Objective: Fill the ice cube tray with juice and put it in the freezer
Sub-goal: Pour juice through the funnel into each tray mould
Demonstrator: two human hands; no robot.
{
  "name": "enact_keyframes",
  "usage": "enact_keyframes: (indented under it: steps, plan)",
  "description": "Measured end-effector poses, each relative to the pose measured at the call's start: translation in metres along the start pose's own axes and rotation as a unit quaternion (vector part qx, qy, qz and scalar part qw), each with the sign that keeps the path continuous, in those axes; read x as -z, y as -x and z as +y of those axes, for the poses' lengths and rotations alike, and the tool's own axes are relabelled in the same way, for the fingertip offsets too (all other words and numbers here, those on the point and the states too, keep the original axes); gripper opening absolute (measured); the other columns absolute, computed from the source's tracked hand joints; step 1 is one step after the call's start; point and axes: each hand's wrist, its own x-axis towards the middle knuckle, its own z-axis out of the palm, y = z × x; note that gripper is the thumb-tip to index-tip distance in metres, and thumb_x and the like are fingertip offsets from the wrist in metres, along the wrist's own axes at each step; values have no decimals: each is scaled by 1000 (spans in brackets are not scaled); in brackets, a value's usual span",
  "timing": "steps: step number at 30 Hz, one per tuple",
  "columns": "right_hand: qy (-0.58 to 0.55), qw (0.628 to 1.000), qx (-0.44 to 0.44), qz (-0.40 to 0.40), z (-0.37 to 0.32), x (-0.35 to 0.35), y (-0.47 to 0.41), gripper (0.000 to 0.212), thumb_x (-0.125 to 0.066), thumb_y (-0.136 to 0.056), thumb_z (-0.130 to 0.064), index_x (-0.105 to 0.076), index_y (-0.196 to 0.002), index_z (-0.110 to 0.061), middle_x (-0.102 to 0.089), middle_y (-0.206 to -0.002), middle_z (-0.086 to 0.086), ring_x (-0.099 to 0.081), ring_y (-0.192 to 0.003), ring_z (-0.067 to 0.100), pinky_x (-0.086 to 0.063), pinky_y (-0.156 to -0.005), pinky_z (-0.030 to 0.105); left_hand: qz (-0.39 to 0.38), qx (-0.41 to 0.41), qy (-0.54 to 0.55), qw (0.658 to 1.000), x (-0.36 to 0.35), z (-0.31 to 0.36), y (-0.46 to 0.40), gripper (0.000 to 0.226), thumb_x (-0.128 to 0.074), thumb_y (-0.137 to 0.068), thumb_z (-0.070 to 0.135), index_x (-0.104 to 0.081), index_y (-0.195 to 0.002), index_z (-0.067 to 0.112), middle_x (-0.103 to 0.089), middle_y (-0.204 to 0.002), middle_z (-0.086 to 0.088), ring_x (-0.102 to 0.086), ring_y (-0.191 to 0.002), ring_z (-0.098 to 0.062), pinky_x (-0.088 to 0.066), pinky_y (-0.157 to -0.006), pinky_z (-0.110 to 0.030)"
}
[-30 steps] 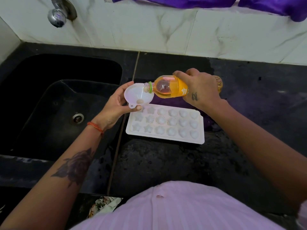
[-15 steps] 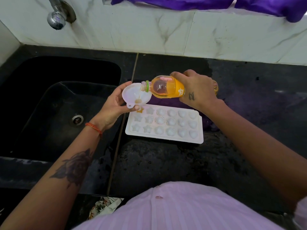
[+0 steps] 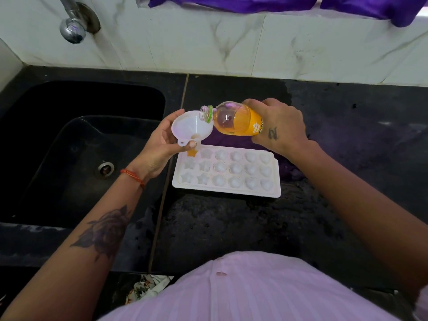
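1. my left hand (image 3: 159,144) pinches the funnel (image 3: 191,127) over the ice cube tray (image 3: 225,191) on the counter (image 3: 231,228).
2. my right hand (image 3: 280,126) grips the tilted juice bottle (image 3: 236,121).
3. one corner star cavity (image 3: 192,153) looks orange; the rest look unfilled, freezer not yet reached.

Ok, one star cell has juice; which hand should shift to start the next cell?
Left. The left hand holds the funnel over the tray's filled corner cell; the right hand only tips the bottle into it.
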Motion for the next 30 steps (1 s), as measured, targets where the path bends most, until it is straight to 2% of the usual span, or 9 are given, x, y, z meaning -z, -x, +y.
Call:
enact_keyframes:
  steps: [5,10,18,23,26,30]
  plan:
    - [34,999,-5,7,7,2,6,68,-73,-76,-32,-41,-135,-31,-57,-120,10,-59,-101,33,-45,-75,38,-20,10,-3,1000,-7,-6,-3,84,-79,-58,10,-45,-133,28,-52,-128,5,-53,-119,-15,-56,-80,-26]
    - [82,997,-5,1,12,2,9,65,-71,-77,-30,-40,-135,-31,-57,-118,11,-60,-96,33,-36,-67,31,-28,19,-16,999,-9,-11,-5,85,-82,-56,14,-46,-131,32,-50,-130,5,-49,-123,-16,-52,-95,-39]
    - [122,993,1,-3,15,5,11,63,-70,-80,-27,-40,-136,-28,-58,-116,13,-60,-92,33,-34,-67,29,-39,20,-27,999,-13,-12,-8,85,-82,-56,16,-46,-131,32,-51,-128,7,-51,-120,-13,-51,-97,-34]
    - [132,991,2,-6,17,7,12,64,-70,-80,-26,-40,-136,-27,-58,-116,15,-60,-92,34,-34,-68,29,-48,22,-21,998,-16,-13,-9,86,-85,-51,22,-47,-128,35,-53,-125,10,-54,-116,-7,-53,-91,-26]
    - [121,993,-3,-9,17,7,12,65,-70,-79,-25,-39,-136,-28,-57,-117,15,-60,-93,34,-41,-70,33,-50,22,-12,998,-16,-13,-9,84,-84,-53,20,-48,-127,35,-55,-124,9,-55,-117,-11,-54,-90,-28]
    - [104,994,-19,-10,16,5,13,66,-70,-79,-27,-38,-137,-31,-56,-119,12,-60,-96,33,-36,-68,31,-49,21,-6,999,-16,-14,-9,85,-82,-56,15,-46,-131,31,-55,-126,7,-55,-118,-11,-54,-87,-28]
